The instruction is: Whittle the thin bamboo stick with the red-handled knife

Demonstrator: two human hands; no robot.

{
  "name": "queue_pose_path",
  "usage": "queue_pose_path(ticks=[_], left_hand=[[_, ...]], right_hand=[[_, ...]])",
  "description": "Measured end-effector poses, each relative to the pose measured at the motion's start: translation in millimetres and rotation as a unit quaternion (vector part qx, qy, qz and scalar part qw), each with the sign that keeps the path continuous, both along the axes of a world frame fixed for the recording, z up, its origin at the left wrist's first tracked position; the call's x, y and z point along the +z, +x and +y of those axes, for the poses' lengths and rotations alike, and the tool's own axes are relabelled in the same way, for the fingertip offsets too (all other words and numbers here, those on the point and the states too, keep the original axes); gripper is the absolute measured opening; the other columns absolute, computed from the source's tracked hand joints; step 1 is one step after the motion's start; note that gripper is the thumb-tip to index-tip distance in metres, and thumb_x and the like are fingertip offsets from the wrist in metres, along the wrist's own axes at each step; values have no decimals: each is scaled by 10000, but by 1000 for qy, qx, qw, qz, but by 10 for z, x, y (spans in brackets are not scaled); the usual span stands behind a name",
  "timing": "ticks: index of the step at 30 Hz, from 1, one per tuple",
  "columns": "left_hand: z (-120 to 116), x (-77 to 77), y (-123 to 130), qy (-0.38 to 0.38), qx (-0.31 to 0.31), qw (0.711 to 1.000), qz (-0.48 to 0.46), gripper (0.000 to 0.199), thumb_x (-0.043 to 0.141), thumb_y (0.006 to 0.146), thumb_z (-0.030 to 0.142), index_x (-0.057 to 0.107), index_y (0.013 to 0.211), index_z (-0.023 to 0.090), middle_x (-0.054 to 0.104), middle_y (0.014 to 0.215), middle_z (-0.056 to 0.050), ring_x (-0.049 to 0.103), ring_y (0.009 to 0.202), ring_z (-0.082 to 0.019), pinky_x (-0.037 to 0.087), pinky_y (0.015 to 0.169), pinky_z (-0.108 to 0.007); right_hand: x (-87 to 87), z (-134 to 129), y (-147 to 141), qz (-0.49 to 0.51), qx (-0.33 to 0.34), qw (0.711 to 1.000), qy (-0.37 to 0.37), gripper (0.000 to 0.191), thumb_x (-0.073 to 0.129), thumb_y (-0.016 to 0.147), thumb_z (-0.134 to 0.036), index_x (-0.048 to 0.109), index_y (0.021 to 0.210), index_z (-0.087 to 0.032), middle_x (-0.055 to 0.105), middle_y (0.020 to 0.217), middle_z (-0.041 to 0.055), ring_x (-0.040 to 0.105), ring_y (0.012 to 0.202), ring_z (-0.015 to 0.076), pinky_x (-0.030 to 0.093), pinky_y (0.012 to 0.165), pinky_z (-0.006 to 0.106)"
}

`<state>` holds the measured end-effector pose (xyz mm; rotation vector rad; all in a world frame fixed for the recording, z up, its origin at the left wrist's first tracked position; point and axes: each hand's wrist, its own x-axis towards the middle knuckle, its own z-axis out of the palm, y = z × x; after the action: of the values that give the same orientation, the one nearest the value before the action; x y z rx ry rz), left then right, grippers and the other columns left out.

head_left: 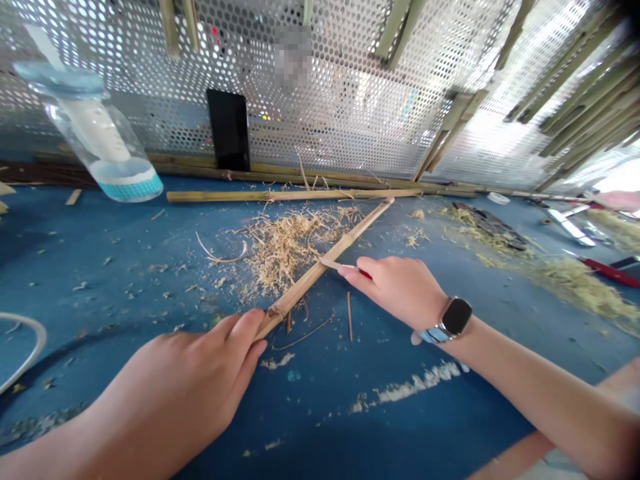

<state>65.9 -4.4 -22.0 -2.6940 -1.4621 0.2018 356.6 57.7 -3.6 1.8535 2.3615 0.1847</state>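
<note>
My left hand [185, 380] grips the near end of a long bamboo strip [320, 267], which runs diagonally up and away across the blue worktable [125, 373]. My right hand [395, 290] is pinching a small knife [333, 265] with a red handle. Its pale blade rests against the strip's middle, and my fingers hide most of the handle. A pile of bamboo shavings [287, 247] lies just beyond the strip. A smartwatch [455, 318] sits on my right wrist.
A bamboo pole [295, 195] lies across the table behind the strip, before a perforated metal panel [350, 100]. A tilted plastic bottle [103, 137] stands at back left, and a black phone [229, 130] leans on the panel. A red-handled tool [610, 272] and more shavings lie right.
</note>
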Motion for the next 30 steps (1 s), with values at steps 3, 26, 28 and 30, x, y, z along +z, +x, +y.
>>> queue_pose_path(ticks=[3, 26, 28, 30], left_hand=[[-6, -2, 6, 5, -7, 1000, 0, 651, 93, 1054, 313, 621, 1410, 173, 799, 1168, -74, 766, 602, -306, 635, 487, -525], [-3, 121, 56, -92, 50, 993, 56, 570, 161, 1068, 317, 516, 1502, 214, 762, 1264, -81, 792, 794, -335, 657, 667, -562], [5, 151, 78, -103, 55, 992, 55, 563, 165, 1068, 308, 528, 1488, 214, 750, 1290, -85, 795, 825, -329, 659, 696, -557], [13, 176, 94, -104, 54, 992, 55, 566, 160, 1066, 298, 535, 1479, 204, 739, 1312, -98, 796, 830, -328, 659, 691, -552]], right_hand=[[-8, -53, -39, 11, 27, 1000, -5, 663, 166, 1037, -696, 527, 739, -227, 499, 548, -10, 308, 478, 121, 165, 514, 291], [6, 13, -5, -4, -7, 1000, 6, 631, 222, 1044, -676, 556, 756, -224, 525, 566, -2, 342, 495, 128, 159, 519, 291], [-3, -56, -64, 10, 19, 1000, 3, 658, 198, 1038, -694, 556, 746, -225, 528, 565, -2, 352, 493, 127, 150, 522, 291], [-9, -94, -92, 25, 42, 999, 3, 687, 180, 1025, -723, 557, 737, -226, 538, 570, 0, 366, 498, 128, 147, 525, 292]])
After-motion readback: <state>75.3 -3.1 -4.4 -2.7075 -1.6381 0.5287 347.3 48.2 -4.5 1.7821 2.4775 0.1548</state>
